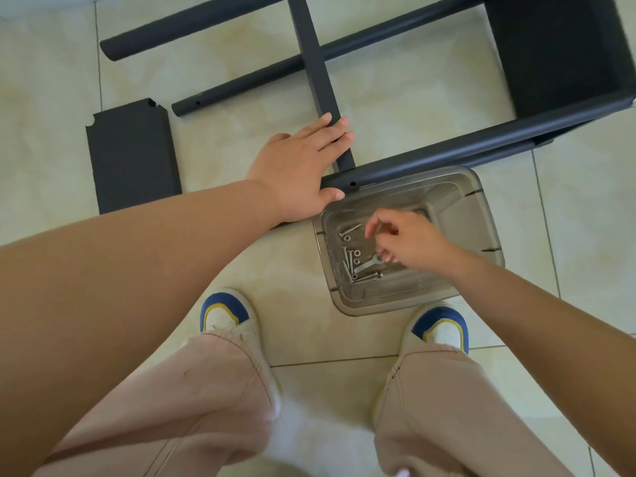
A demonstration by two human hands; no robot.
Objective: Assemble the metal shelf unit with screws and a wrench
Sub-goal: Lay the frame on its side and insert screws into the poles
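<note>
Knees and shoes nearest; both hands on the job, shelf unit part-built.

Loose shelf panel (132, 156) lies unfitted at floor's left, free tube (241, 87) beside it. Left hand (303, 166), fingers flat, presses the crossbar (318, 74) onto the frame rail (481, 146); hole there still bare. Right hand (409, 241), fingers curled in the clear bin (481, 201), probably pinching a screw, can't confirm; wrench (368, 264), screws (351, 263) at bin's left wall. Open floor right.

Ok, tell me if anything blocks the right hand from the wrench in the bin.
Nothing visible does: the right hand is already inside the open clear bin, its fingers at the wrench head.
</note>
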